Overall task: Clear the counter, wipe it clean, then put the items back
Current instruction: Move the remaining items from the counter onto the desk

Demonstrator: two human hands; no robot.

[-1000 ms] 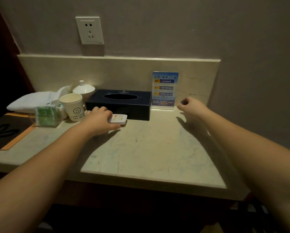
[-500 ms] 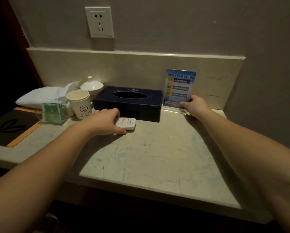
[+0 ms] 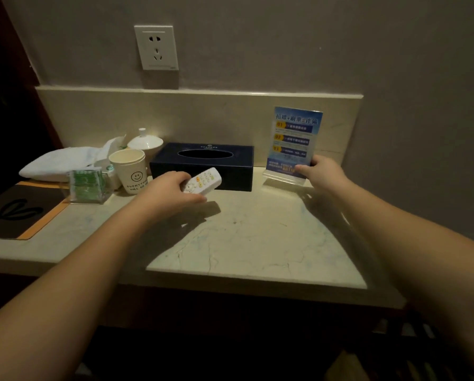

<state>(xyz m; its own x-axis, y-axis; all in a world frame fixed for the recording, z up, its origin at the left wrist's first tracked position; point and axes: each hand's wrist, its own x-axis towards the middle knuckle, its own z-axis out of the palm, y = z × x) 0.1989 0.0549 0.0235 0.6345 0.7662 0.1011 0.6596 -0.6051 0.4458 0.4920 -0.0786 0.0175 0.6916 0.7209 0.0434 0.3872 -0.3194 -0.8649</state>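
Counter (image 3: 258, 243) clearing looks only just started. The left hand (image 3: 170, 192) grips the white remote (image 3: 204, 182), lifted in front of the tissue box (image 3: 203, 166). The right hand (image 3: 322, 171) pinches the blue sign (image 3: 295, 138) by the back wall. Cup (image 3: 128, 169), towel (image 3: 57, 163) and box still wait; no wiping yet.
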